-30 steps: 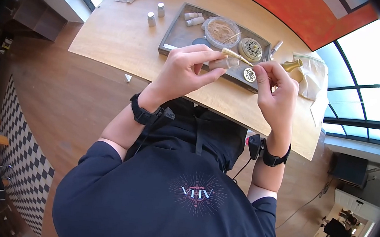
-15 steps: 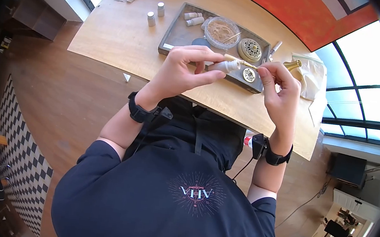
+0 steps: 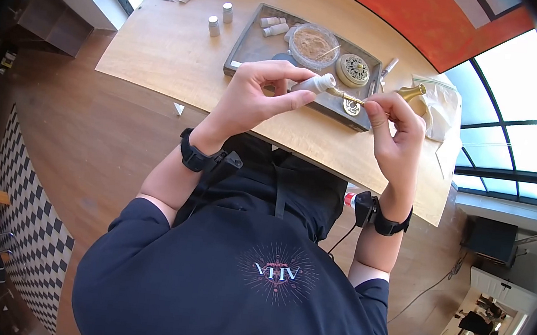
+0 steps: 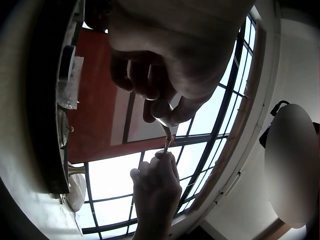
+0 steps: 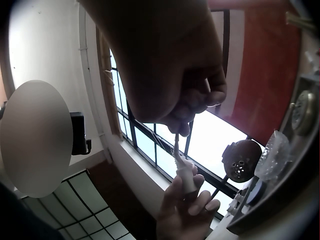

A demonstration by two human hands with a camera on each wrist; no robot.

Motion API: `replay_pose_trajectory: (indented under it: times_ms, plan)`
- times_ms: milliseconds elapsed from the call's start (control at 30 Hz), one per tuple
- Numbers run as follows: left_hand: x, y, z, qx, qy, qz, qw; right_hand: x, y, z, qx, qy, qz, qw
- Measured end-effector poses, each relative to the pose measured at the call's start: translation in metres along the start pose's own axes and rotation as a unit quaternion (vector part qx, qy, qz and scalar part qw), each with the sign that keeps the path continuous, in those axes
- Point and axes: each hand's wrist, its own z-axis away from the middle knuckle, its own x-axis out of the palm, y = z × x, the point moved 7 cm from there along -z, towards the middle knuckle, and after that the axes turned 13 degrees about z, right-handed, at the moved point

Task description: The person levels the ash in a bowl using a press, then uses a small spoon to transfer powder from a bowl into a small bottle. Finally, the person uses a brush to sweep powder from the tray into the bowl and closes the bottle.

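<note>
My left hand point(image 3: 249, 100) grips a small pale bottle point(image 3: 316, 83) between thumb and fingers. The bottle is uncapped and tilted, its mouth pointing right. My right hand point(image 3: 398, 129) pinches a slim brass scoop point(image 3: 352, 99) near its end. The scoop's other end is right at the bottle mouth; the right wrist view shows the scoop point(image 5: 176, 146) and the bottle point(image 5: 187, 179) lined up there. Below them in the head view, a brass disc with a cut-out pattern point(image 3: 352, 107) lies in the grey tray point(image 3: 244, 48).
In the tray are a clear bowl of brown powder point(image 3: 312, 41), a round openwork brass burner point(image 3: 353, 69) and small bottles point(image 3: 274, 30). Two more bottles point(image 3: 214, 27) stand to the left. At the right are a brass vase point(image 3: 412, 91) and a plastic bag point(image 3: 443, 114).
The scoop's left end has come down from above the bottle to its mouth. My left hand has tipped the bottle mouth further upward. My right hand has shifted slightly right.
</note>
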Motion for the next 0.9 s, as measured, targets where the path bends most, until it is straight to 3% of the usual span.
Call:
replay_pose_trajectory:
  times_ms: [467, 900]
  plan:
    - [0.003, 0.010, 0.003, 0.052, -0.014, -0.100, 0.993, 0.002, 0.001, -0.002, 0.003, 0.020, 0.024, 1.000]
    - [0.003, 0.011, 0.004, 0.027, -0.037, -0.036, 0.998, 0.003, 0.006, -0.005, 0.011, 0.003, 0.006, 1.000]
